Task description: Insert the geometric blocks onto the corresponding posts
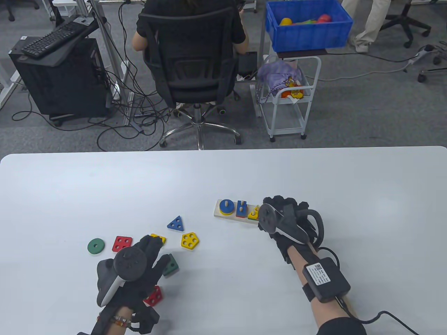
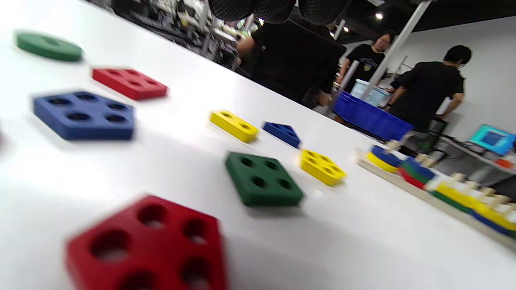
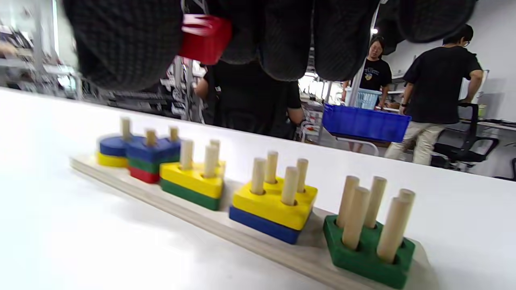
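The wooden post board (image 1: 223, 215) lies at mid-table with blocks stacked on its posts. My right hand (image 1: 279, 218) covers the board's right end. In the right wrist view its fingers (image 3: 125, 44) pinch a red block (image 3: 206, 39) above the board (image 3: 193, 219), over the stacks left of the green pentagon (image 3: 369, 257). My left hand (image 1: 143, 261) hovers open over the loose blocks, holding nothing: green disc (image 1: 95, 246), red square (image 1: 122, 243), yellow block (image 1: 160, 238), blue triangle (image 1: 175, 223), yellow pentagon (image 1: 190, 240), green square (image 1: 171, 266), red pentagon (image 1: 154, 296). A blue pentagon (image 2: 84, 114) shows only in the left wrist view.
The table's far edge (image 1: 223, 150) is well beyond the board. Behind it are an office chair (image 1: 192, 66) with a seated person, a white cart (image 1: 290, 101) and a blue bin (image 1: 307, 24). A cable runs from my right forearm off the bottom right.
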`<action>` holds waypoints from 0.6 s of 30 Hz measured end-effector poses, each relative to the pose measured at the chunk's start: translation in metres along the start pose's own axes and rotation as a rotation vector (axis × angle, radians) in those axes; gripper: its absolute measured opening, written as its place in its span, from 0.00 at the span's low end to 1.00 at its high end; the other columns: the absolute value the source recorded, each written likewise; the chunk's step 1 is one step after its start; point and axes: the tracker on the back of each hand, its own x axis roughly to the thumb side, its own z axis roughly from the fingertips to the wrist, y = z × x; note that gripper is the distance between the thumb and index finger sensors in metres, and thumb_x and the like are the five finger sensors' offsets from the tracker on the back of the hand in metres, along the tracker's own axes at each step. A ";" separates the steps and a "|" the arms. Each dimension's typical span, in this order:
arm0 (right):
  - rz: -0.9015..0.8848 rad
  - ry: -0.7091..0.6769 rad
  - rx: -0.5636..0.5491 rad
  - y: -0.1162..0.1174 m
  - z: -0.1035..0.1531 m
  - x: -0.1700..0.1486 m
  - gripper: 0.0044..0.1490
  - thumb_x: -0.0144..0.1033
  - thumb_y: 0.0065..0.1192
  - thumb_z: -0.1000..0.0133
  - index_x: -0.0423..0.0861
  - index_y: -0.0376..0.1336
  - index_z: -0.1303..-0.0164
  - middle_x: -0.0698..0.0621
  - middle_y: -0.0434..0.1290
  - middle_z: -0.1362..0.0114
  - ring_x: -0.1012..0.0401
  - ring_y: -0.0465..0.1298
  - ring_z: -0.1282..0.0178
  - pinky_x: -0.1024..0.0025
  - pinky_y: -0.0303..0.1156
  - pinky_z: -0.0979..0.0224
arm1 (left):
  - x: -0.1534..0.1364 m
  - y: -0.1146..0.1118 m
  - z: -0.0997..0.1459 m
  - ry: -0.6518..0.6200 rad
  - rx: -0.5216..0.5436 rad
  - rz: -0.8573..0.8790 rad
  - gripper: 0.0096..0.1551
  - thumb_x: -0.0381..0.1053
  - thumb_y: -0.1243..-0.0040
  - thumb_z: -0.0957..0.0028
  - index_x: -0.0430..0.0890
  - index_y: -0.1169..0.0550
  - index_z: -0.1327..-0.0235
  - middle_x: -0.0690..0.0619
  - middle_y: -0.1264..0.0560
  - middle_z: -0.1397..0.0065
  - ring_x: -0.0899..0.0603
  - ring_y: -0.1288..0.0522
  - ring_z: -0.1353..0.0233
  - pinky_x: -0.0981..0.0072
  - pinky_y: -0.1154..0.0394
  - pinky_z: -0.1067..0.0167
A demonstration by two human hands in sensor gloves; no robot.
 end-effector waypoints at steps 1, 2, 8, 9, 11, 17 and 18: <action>0.019 0.008 0.019 0.004 -0.006 0.003 0.45 0.59 0.66 0.54 0.53 0.59 0.27 0.46 0.67 0.22 0.42 0.69 0.25 0.30 0.62 0.29 | -0.001 0.000 0.000 0.015 0.021 -0.033 0.41 0.71 0.53 0.45 0.60 0.41 0.18 0.55 0.48 0.08 0.42 0.48 0.09 0.36 0.55 0.17; 0.024 0.019 0.034 0.009 -0.013 0.006 0.45 0.60 0.66 0.54 0.53 0.59 0.27 0.46 0.67 0.22 0.42 0.69 0.25 0.30 0.62 0.29 | -0.001 0.001 0.000 0.034 0.041 -0.074 0.41 0.71 0.53 0.45 0.60 0.41 0.18 0.55 0.49 0.08 0.43 0.49 0.09 0.36 0.56 0.17; 0.016 0.060 0.069 0.029 -0.035 0.011 0.45 0.59 0.66 0.54 0.53 0.59 0.27 0.46 0.68 0.22 0.42 0.70 0.25 0.30 0.62 0.29 | -0.007 -0.003 -0.005 0.083 0.058 -0.190 0.41 0.72 0.53 0.46 0.62 0.41 0.18 0.57 0.49 0.08 0.43 0.50 0.08 0.35 0.56 0.17; 0.022 0.066 0.075 0.031 -0.037 0.010 0.45 0.60 0.66 0.54 0.53 0.59 0.27 0.46 0.68 0.22 0.42 0.70 0.25 0.30 0.62 0.29 | -0.007 -0.004 -0.006 0.083 0.044 -0.181 0.41 0.72 0.54 0.46 0.61 0.41 0.18 0.57 0.49 0.08 0.43 0.50 0.09 0.35 0.55 0.17; 0.011 0.063 0.078 0.035 -0.040 0.010 0.45 0.59 0.66 0.54 0.53 0.59 0.27 0.46 0.67 0.22 0.42 0.70 0.25 0.30 0.62 0.29 | -0.008 -0.006 -0.007 0.085 0.037 -0.190 0.41 0.72 0.54 0.46 0.61 0.41 0.18 0.57 0.49 0.08 0.43 0.50 0.09 0.35 0.55 0.17; -0.006 0.058 0.098 0.042 -0.045 0.012 0.46 0.59 0.67 0.55 0.53 0.59 0.27 0.47 0.67 0.22 0.43 0.70 0.25 0.30 0.62 0.28 | -0.006 -0.010 -0.008 0.075 0.015 -0.203 0.41 0.72 0.54 0.46 0.61 0.40 0.18 0.57 0.48 0.08 0.43 0.49 0.09 0.35 0.55 0.17; -0.018 0.055 0.098 0.043 -0.046 0.013 0.45 0.58 0.67 0.55 0.53 0.59 0.27 0.47 0.67 0.22 0.42 0.70 0.25 0.30 0.62 0.28 | -0.006 -0.010 -0.008 0.074 0.013 -0.203 0.41 0.72 0.54 0.46 0.61 0.40 0.18 0.57 0.48 0.08 0.43 0.49 0.09 0.35 0.55 0.17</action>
